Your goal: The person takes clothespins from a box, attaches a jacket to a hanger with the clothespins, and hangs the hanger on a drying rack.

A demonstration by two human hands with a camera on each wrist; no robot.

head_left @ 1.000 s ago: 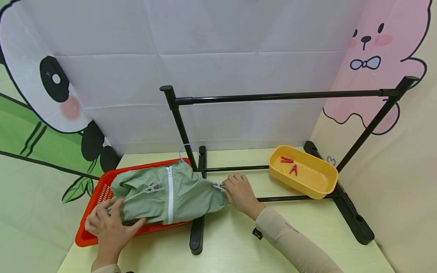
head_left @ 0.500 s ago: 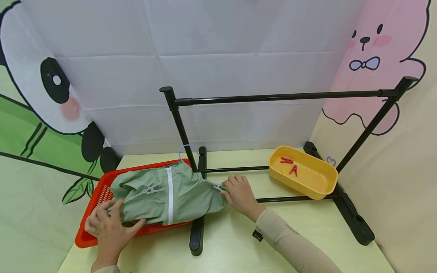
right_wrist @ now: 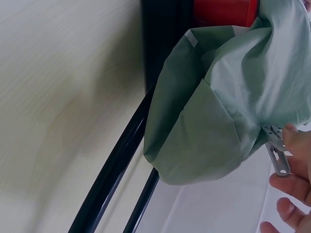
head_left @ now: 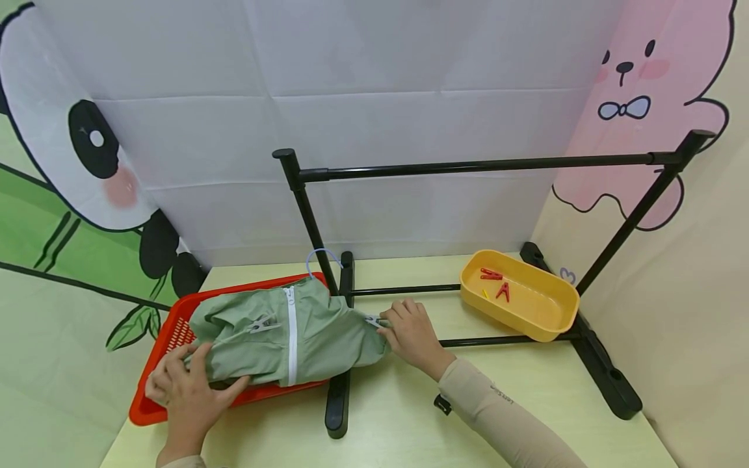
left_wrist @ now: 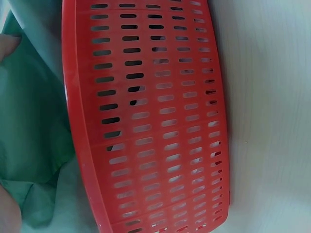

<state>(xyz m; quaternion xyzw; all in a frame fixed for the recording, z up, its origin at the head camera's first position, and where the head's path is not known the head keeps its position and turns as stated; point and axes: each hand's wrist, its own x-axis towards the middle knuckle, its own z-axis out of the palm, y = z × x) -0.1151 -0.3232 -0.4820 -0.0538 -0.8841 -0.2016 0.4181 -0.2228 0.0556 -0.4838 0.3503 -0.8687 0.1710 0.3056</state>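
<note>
A small pale green zip jacket [head_left: 328, 331] with a white zip lies over the red basket [head_left: 170, 331]. From its collar the light-blue hook of a hanger [head_left: 318, 250] sticks up. My left hand [head_left: 190, 390] rests at the jacket's left end, thumb and fingers spread wide over the fabric; in the left wrist view only bits of it show at the left edge. My right hand [head_left: 415, 335] pinches a grey clothespin [right_wrist: 278, 150] that sits on the jacket's right edge. Another grey clothespin [head_left: 264, 324] lies on the jacket's front, left of the zip.
A black rack [head_left: 491, 166] stands across the table [head_left: 404, 416], one foot [head_left: 337, 409] beside the basket. A yellow tray [head_left: 538, 305], resting against the rack's right side, holds red clothespins [head_left: 503, 291] and a tiny yellow piece. A printed cloth backdrop [head_left: 409, 123] rises behind.
Almost nothing differs. The jacket's right edge has shifted very slightly left with the right hand and its clothespin; the left hand stays in place.
</note>
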